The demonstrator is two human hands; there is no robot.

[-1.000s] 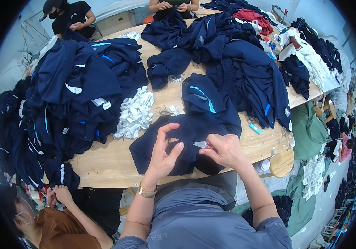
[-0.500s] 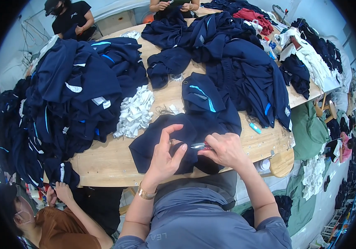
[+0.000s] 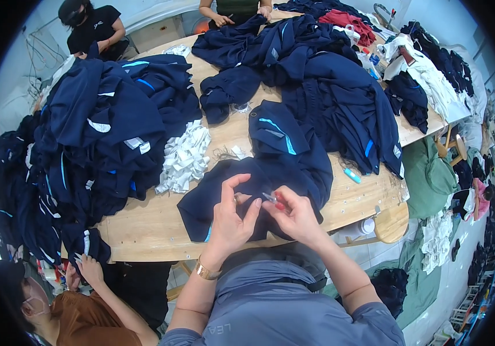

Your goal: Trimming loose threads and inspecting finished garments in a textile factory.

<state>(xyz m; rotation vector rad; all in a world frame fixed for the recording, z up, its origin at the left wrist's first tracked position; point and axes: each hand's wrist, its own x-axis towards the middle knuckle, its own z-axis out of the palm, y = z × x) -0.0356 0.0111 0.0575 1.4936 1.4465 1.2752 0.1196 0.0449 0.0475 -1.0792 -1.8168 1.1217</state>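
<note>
A navy garment lies spread at the table's near edge, under both my hands. My left hand is over it, index finger raised in a curve. Its thumb and another finger come together around a bit of the navy cloth; the exact grip is partly hidden. My right hand is closed around small thread snips with red handles. Their metal tips point left, close to my left thumb. Part of the garment with a light-blue strip extends away from me.
A large heap of navy garments covers the left, beside white fabric pieces. More navy garments lie at right, near a light-blue marker-like stick. A wooden stool stands below the table's right edge. Other people work nearby.
My right hand has moved slightly left and down, turning the snips so their tips angle up beside my left thumb. My left hand stays nearly still.
</note>
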